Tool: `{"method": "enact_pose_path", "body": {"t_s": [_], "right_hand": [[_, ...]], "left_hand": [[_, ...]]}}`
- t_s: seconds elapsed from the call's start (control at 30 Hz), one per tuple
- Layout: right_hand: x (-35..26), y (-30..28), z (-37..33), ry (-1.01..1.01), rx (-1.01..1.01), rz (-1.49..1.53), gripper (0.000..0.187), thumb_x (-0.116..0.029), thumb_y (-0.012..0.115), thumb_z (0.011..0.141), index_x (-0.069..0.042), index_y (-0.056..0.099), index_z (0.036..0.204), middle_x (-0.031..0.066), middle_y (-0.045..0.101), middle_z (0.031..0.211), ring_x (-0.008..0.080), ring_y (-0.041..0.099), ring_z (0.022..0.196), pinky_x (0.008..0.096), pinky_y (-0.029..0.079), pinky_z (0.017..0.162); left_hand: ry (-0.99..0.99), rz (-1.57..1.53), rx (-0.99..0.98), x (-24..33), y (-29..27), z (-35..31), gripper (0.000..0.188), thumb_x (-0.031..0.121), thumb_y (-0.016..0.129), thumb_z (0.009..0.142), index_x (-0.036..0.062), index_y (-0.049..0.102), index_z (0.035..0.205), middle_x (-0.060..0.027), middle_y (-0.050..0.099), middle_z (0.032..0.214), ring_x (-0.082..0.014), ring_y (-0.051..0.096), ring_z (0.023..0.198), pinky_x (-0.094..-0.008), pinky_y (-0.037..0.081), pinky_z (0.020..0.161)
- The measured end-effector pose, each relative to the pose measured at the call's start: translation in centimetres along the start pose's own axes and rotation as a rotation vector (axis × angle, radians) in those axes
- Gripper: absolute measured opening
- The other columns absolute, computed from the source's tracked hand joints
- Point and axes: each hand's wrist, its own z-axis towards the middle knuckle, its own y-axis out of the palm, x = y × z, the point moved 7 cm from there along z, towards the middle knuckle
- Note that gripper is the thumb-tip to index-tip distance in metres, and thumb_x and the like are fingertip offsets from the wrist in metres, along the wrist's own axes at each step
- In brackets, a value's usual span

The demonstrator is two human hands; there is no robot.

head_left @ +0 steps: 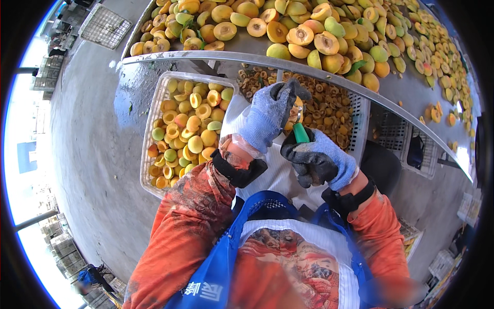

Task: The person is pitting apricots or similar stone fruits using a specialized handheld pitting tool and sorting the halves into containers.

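Note:
My left hand [265, 116], in a blue-grey work glove with dark fingertips, is closed around a yellow peach half [294, 110], mostly hidden by the fingers. My right hand [320, 158], gloved alike, grips the green handle [300, 133] of a small pitting tool. Its metal end meets the fruit between my hands. Left of my left hand, a white crate [149, 134] holds yellow, orange and greenish peach halves, several with hollowed centres. Beyond my hands, brown pits and scraps [329, 110] fill another light crate [362, 123].
A metal table [247, 44] with a raised rim crosses the far side, heaped with cut peaches, several with pits showing. Under its right part are more crates [419, 149]. A white crate [104, 24] lies on the concrete floor [92, 144] at far left.

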Motion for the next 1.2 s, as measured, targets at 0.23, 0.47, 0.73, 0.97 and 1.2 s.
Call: {"method": "enact_pose_path", "body": {"t_s": [0.23,0.47,0.73,0.97,1.2], "right_hand": [[0.5,-0.2,-0.1,0.034,-0.042,0.145,0.028,-0.016,0.064,0.07,0.002,0.055,0.088,0.0073,0.049,0.052,0.017,0.045,0.037,0.0299,0.037,0.035],[0.5,1.0,0.6,0.015,-0.179,0.203,0.03,-0.016,0.066,0.069,0.002,0.051,0.089,0.0063,0.047,0.051,0.0156,0.044,0.035,0.0277,0.035,0.032],[-2.8,-0.8,-1.2,-0.259,-0.027,0.437,0.04,-0.008,0.065,0.056,0.009,0.051,0.09,0.0141,0.057,0.064,0.0215,0.053,0.044,0.0281,0.043,0.04],[-1.6,-7.7,-1.9,-0.337,0.275,0.384,0.032,-0.009,0.062,0.074,0.001,0.045,0.099,0.0028,0.044,0.057,0.0115,0.04,0.036,0.024,0.034,0.034],[1.0,-10.9,-0.3,-0.194,0.439,0.38,0.037,-0.013,0.063,0.073,0.0,0.046,0.103,0.0052,0.047,0.062,0.0144,0.043,0.04,0.0267,0.036,0.037]], "left_hand": [[-0.002,0.426,-0.171,0.4,1.0,1.1,0.027,0.025,0.05,0.09,0.0012,0.063,0.093,-0.0166,0.063,0.076,-0.0275,0.061,0.071,-0.0328,0.048,0.066],[0.022,-0.032,-0.416,0.2,1.7,1.5,0.04,0.033,0.046,0.092,-0.0006,0.068,0.086,-0.0074,0.067,0.078,-0.0117,0.06,0.071,-0.0258,0.048,0.069],[0.035,-0.013,-0.143,-4.2,-7.1,2.9,0.031,0.006,0.057,0.08,-0.0035,0.054,0.11,-0.0182,0.062,0.092,-0.0321,0.061,0.083,-0.0331,0.049,0.075],[-0.273,0.995,0.332,-11.9,-25.7,6.1,0.042,0.038,0.058,0.082,0.0081,0.06,0.111,-0.0137,0.063,0.102,-0.0306,0.059,0.09,-0.038,0.045,0.081],[-0.069,1.182,0.161,-19.6,-24.9,7.9,0.054,0.023,0.069,0.07,0.0133,0.053,0.12,-0.013,0.057,0.115,-0.0342,0.052,0.103,-0.041,0.04,0.091]]}}
